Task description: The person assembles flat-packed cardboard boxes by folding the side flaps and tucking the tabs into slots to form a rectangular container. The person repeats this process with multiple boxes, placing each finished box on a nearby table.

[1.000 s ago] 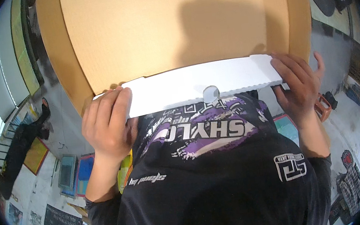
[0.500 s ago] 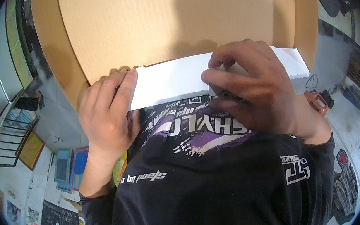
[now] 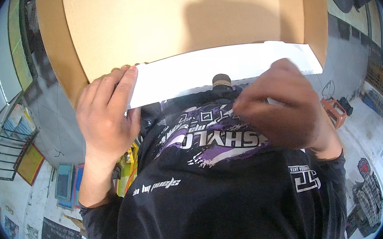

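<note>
Reading the view as a dial, a brown cardboard box fills the twelve o'clock side, its plain inner face toward the camera and a dark shadow falling across it. Along its near edge, at the box's six o'clock, lies a white flap. The flap's long axis runs from nine toward three, its right end pitched slightly up, and a rounded notch sits in its lower edge, roughly mid-length.

The left hand grasps the flap's nine o'clock end: the fingers lap over the upper edge and the thumb sits below. From those fingers the flap extends toward three o'clock.

The right hand is bent inward just below the flap's right part, which lies toward twelve from it; the notch lies near its ten o'clock. Of the two, this hand is nearer the notch. It is badly blurred, so I cannot tell whether its curled fingers grip anything or touch the flap.

The wearer's black shirt takes up six o'clock, directly under the flap. Farther out, an orange-red stool stands at three o'clock.
</note>
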{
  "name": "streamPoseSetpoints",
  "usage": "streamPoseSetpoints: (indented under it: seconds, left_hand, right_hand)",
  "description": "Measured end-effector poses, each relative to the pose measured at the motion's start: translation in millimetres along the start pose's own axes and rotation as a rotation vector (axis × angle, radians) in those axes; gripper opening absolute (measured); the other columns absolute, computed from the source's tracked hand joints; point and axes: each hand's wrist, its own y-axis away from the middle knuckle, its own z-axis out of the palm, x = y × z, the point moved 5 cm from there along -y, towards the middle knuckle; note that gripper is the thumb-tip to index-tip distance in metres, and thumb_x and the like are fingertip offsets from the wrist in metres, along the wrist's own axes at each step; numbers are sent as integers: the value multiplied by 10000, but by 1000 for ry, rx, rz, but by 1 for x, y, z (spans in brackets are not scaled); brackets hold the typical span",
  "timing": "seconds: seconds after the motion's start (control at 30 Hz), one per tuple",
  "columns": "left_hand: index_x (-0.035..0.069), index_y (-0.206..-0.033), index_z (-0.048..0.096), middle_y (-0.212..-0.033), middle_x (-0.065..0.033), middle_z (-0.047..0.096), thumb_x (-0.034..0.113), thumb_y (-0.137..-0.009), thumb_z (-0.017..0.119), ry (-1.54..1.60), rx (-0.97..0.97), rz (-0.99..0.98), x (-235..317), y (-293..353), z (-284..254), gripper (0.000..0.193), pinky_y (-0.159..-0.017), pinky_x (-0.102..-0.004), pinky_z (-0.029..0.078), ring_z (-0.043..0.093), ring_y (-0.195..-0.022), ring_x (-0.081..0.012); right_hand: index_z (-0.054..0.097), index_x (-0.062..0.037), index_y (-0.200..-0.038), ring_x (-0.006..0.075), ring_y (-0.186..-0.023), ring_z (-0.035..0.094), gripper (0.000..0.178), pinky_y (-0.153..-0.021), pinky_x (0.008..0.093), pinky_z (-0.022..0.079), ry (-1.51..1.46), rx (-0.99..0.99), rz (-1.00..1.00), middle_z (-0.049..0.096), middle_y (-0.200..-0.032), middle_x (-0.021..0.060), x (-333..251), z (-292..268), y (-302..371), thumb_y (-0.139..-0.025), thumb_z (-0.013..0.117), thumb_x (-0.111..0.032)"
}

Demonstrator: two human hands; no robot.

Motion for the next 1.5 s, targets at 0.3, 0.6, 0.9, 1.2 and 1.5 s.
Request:
streamPoseSetpoints:
  seconds: [0.3, 0.6, 0.9, 1.2, 1.5]
  left_hand:
    - [28, -1033, 618, -962, -89, 621, 1, -502, 632, -46, 115, 15, 2, 7, 2, 532, -741, -354, 423, 596, -864, -250]
    - [39, -954, 629, -858, -51, 618, 34, -521, 638, 2, -25, 27, 5, -4, -7, 433, -658, -331, 391, 577, -746, -207]
    - [44, -922, 625, -808, -88, 585, 8, -517, 623, 95, -125, -25, 2, -8, -5, 406, -638, -353, 388, 549, -707, -267]
    - [54, -969, 621, -870, -105, 590, 6, -524, 626, 92, -203, -15, -2, -10, -6, 448, -684, -382, 392, 546, -775, -306]
    - [-19, -1218, 474, -1146, -178, 549, 280, -747, 690, 405, 660, -422, -40, 43, -16, 598, -963, -468, 336, 458, -1165, -344]
  right_hand:
    - [605, -54, -991, 293, -926, 590, 391, -755, 376, 473, 519, 171, 106, 613, -1058, 114, 40, -6, 31, -605, 643, -3]
    - [589, -28, -979, 316, -870, 610, 436, -725, 374, 492, 379, 41, 196, 626, -990, 140, 41, -13, 25, -565, 563, 105]
    - [590, -32, -967, 326, -815, 618, 416, -672, 387, 491, 310, 9, 186, 629, -930, 156, 41, -16, 21, -567, 582, 81]
    - [605, -48, -960, 336, -834, 608, 367, -710, 403, 479, 265, 8, 247, 625, -919, 142, 42, -18, 26, -599, 634, 11]
    - [341, 10, -1331, 312, -1225, 393, 874, -981, 415, 347, -188, 927, 659, 363, -1349, 178, 78, -31, 103, -644, 784, -296]
